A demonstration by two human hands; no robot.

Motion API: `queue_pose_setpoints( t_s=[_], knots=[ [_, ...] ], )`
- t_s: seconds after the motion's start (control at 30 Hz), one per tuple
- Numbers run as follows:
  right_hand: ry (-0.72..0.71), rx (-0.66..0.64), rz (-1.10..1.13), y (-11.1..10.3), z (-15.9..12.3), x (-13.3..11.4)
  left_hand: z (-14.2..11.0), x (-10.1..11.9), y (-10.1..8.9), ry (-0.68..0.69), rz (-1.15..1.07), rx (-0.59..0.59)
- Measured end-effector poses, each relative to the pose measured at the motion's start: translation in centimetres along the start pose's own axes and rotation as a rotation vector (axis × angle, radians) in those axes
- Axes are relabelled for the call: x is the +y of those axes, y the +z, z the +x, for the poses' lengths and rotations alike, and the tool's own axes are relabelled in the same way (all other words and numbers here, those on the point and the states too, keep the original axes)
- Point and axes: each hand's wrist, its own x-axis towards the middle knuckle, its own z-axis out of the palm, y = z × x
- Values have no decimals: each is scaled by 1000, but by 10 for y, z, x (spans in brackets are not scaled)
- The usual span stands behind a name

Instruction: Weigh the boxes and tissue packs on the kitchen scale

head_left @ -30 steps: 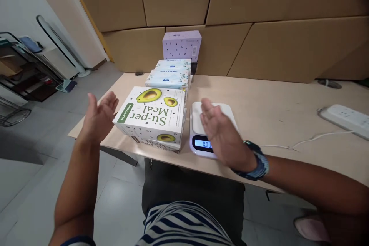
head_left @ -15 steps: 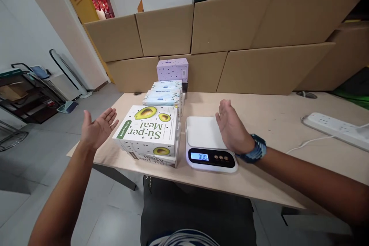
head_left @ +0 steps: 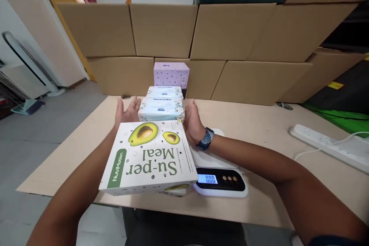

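Observation:
My left hand [head_left: 128, 113] is open, fingers stretched out, close to the left side of the white-and-blue tissue packs [head_left: 161, 111]. On their right side my right hand [head_left: 193, 121] is open too, palm turned inward, with a patterned band at its wrist. Whether either hand touches the packs I cannot tell. Nearer to me is the white Su-per Meal box [head_left: 155, 152] with avocado pictures, between my forearms and over another box mostly hidden below. A white digital scale [head_left: 221, 192] reading 0.00 is partly covered by my right forearm.
A purple dotted box [head_left: 171, 75] stands behind the tissue packs. Stacked cardboard boxes [head_left: 233, 32] form a wall along the table's back. At the right lie a white power strip [head_left: 325, 146] with its cable and a green item [head_left: 340, 117].
Both hands have moved inward and forward, from wide apart to either side of the tissue packs. The view has moved closer to the table. The scale still reads 0.00.

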Motion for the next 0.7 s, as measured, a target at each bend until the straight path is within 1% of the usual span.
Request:
queue_pose_setpoints(
  t_s=[0.07,0.1,0.17,0.23,0.27,0.33,0.4,0.43,0.5,0.57,0.63,0.7],
  knots=[
    [83,106,-5,5,-20,-10,-9,14,0,129,175,92],
    [115,147,-15,6,-30,-15,-15,23,1,156,249,107],
    [157,152,-36,5,-46,-23,-27,40,4,144,369,109],
    [186,134,-54,3,-57,-28,-44,48,6,123,473,144],
    [206,137,-59,1,-60,-29,-54,47,6,114,518,167],
    [238,151,-56,1,-66,-29,-74,37,6,58,535,232],
    [244,115,-33,3,-71,-30,-88,19,3,-40,466,265],
    [239,71,-8,6,-73,-30,-90,11,1,-80,417,256],
    [238,-50,61,12,-76,-32,-85,-2,-2,-95,332,198],
    [252,-157,136,18,-77,-34,-70,-10,-2,-62,267,118],
    [245,-200,187,21,-77,-35,-52,-15,-2,-70,184,51],
    [246,-204,215,20,-75,-35,-36,-18,-1,-93,113,-4]
  ],
)
